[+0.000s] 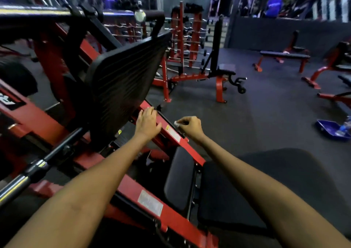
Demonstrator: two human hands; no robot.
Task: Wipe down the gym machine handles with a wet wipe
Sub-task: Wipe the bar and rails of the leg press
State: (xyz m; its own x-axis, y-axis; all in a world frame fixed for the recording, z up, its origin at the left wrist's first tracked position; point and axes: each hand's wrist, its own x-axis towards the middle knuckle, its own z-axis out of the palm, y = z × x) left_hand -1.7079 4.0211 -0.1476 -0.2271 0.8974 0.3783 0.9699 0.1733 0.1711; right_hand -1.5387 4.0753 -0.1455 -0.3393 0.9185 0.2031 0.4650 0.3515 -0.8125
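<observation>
So the person is leaning over a red leg press machine (152, 192), both bare arms stretched out in front. The left hand (147, 123) is resting flat on the red frame rail (171, 133), fingers fairly straight and lying close together over the rail's upper edge, right below the big black ribbed footplate (123, 80). The right hand (190, 126) is sitting just beside the rail on its outer side, fingers curled, pinching a small bunched-up white wet wipe (176, 122) between thumb and fingertips. The wipe is sitting right at the rail's edge, next to a thin black bar that's running along it; can't really tell if it's actually touching the metal. A black seat pad (266, 187) is filling the lower right under the right forearm. Off to the right on the dark floor a blue tray (326, 129) is lying with some bottles by it. Further back, red flat benches (283, 57) and a barbell rack (187, 37) are standing well apart from the hands.
</observation>
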